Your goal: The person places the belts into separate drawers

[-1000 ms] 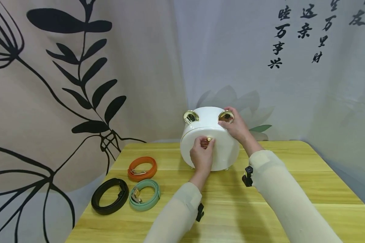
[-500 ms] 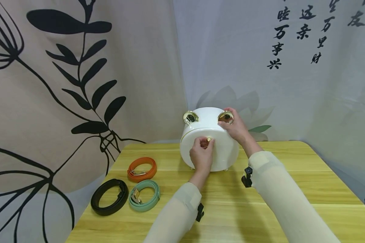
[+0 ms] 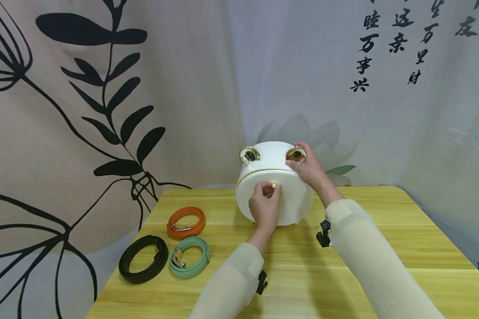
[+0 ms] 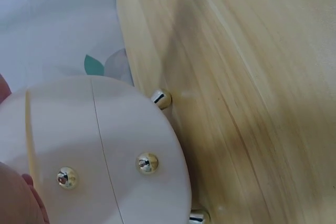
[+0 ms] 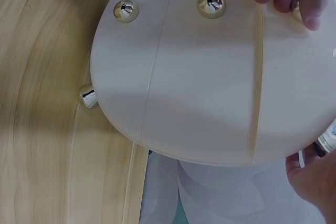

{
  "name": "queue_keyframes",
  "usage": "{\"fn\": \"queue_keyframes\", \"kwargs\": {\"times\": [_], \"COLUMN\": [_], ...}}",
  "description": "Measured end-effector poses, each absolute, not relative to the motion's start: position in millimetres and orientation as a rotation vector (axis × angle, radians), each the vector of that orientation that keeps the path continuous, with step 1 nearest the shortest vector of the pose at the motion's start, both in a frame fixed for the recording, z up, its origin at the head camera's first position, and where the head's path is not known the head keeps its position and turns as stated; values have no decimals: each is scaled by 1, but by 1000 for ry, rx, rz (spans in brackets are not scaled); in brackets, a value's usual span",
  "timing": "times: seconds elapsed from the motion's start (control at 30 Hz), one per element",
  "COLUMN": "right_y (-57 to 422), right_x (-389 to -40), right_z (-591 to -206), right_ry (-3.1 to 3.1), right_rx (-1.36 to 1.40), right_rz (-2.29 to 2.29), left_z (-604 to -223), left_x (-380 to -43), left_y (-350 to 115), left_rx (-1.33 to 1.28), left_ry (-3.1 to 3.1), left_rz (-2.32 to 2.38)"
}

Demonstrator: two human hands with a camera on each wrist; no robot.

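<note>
Counter (image 3: 431, 230), white frog-eyed drawer box (image 3: 293, 201) standing by the middle of its far edge. Right hand (image 3: 314, 172) has fingers curled round the right gold eye (image 3: 295, 156); left hand (image 3: 265, 208) has fingers pinching the top gold knob (image 3: 274, 186). Best keep the eye braced, work the knob straight, no twisting, or box may tip.

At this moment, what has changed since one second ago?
The left hand and the gold knob it pinches moved slightly toward the person; a gold line shows more clearly along the upper front of the white box. The right hand and the belts stayed put.
</note>
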State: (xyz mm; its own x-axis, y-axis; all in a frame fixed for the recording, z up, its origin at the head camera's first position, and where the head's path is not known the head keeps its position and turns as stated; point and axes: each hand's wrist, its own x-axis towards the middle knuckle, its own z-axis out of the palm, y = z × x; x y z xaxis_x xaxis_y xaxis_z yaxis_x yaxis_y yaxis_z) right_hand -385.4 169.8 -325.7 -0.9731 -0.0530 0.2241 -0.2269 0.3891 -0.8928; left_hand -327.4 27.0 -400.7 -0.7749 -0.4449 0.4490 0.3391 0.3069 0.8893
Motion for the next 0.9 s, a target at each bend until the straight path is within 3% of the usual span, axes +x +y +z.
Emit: {"fn": "queue_keyframes", "kwargs": {"times": [0.9], "right_y": [170], "right_x": [-384], "right_z": [-325], "right_ry": [-2489], "right_rx": [254], "right_rz": [1642], "left_z": [-405], "left_x": [-307], "left_y": [21], "left_rx": [-11], "left_ry": [-1813], "left_rz": [-1637]}}
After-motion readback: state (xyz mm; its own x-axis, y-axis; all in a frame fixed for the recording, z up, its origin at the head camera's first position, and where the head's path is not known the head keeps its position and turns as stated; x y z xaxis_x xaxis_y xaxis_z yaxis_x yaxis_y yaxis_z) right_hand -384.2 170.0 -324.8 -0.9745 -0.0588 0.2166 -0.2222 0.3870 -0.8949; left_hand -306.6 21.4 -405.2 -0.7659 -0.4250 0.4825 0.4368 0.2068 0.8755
